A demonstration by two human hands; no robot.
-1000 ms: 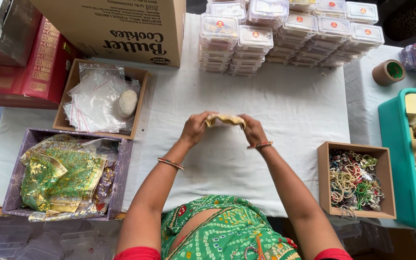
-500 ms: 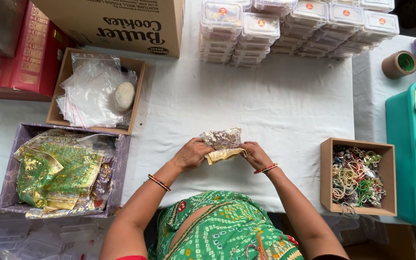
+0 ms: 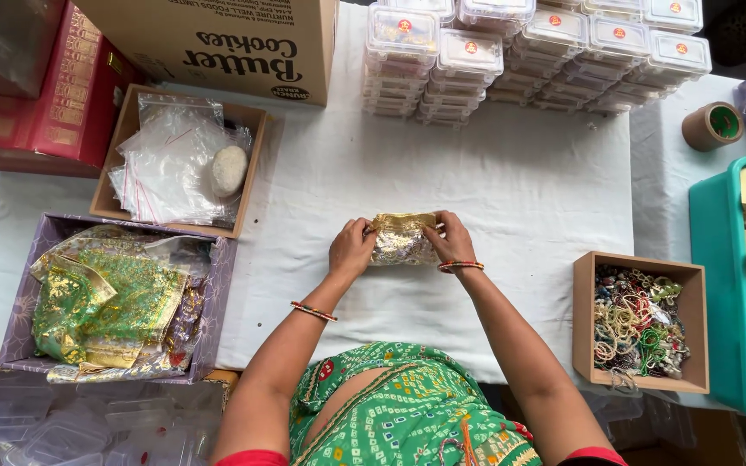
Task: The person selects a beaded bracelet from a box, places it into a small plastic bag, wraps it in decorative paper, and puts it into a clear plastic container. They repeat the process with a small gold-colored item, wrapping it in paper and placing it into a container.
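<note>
While both hands grip it, left hand [image 3: 351,248] and right hand [image 3: 448,239] clamped on gold pouch [image 3: 401,239] ends, over bench [image 3: 494,190], bangle box [image 3: 641,321] right.

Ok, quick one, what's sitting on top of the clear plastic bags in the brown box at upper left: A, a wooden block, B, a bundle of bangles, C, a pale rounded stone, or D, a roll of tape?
C: a pale rounded stone lies on the clear plastic bags in the brown box.
</note>
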